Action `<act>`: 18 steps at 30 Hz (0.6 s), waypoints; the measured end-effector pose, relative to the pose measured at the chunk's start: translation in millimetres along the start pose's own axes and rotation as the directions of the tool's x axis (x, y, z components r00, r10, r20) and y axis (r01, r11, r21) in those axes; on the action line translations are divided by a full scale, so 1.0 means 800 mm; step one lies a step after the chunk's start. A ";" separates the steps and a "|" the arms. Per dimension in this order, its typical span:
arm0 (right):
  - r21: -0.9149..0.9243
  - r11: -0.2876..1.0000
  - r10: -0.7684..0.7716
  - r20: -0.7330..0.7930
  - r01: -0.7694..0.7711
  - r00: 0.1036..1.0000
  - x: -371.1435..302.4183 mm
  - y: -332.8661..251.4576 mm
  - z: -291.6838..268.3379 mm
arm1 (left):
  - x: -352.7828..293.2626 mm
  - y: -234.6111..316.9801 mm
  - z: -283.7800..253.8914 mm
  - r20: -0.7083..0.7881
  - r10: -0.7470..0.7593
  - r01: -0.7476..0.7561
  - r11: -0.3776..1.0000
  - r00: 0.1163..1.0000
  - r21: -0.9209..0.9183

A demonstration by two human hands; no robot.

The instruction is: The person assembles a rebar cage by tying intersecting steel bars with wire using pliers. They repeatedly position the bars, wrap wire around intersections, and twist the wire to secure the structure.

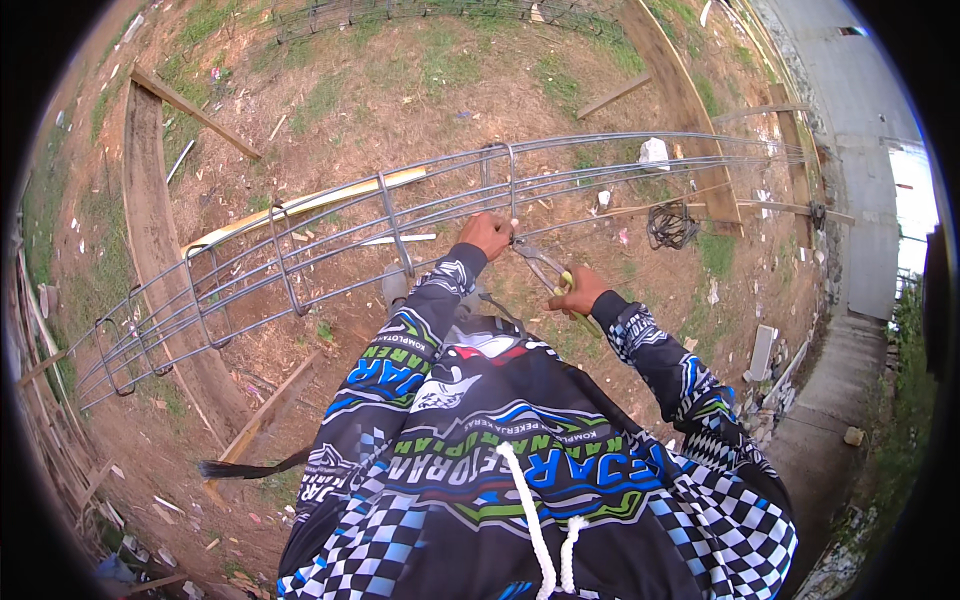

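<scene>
Black fabric of the long-sleeved top (470,400), filling the lower centre, carries blue, green and white block lettering broken up by folds and cut off at the lower edge. At the frame's centre the right hand (580,292) is clamped round the handles of metal pincers (543,264), their tips too small to read, beside the steel bar cage (391,222) crossing from lower left to upper right; the left hand's (486,237) fingers bunch at its lower bar, their grip impossible to tell.
</scene>
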State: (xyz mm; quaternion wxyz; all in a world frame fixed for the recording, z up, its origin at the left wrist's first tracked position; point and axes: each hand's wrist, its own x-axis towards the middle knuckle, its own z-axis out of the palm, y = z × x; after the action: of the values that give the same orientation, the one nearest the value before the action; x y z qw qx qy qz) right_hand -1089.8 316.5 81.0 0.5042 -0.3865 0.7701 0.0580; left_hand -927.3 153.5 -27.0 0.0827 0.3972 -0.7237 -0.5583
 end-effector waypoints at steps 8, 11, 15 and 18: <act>-0.495 0.869 -0.209 -0.376 -0.005 0.903 -0.036 -0.026 0.036 | -0.003 -0.002 0.002 0.004 -0.051 0.050 0.998 0.999 0.028; -0.528 0.802 -0.401 -0.130 0.278 0.907 0.035 0.058 -0.014 | 0.000 -0.002 0.003 0.019 -0.011 0.011 1.000 1.000 0.004; -0.589 0.721 -0.555 -0.175 0.365 0.813 0.019 0.033 -0.048 | 0.007 -0.012 0.001 -0.024 -0.009 0.010 0.998 1.000 0.055; -0.773 0.622 -0.550 -0.317 0.125 0.772 -0.019 0.001 -0.027 | 0.007 -0.008 0.006 -0.042 -0.025 0.028 0.997 0.999 0.070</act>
State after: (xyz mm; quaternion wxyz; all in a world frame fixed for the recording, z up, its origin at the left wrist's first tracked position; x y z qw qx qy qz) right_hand -1103.2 314.6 104.2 0.0831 -0.6945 0.7002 0.1431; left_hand -930.6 152.6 -36.4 0.0760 0.4206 -0.7358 -0.5253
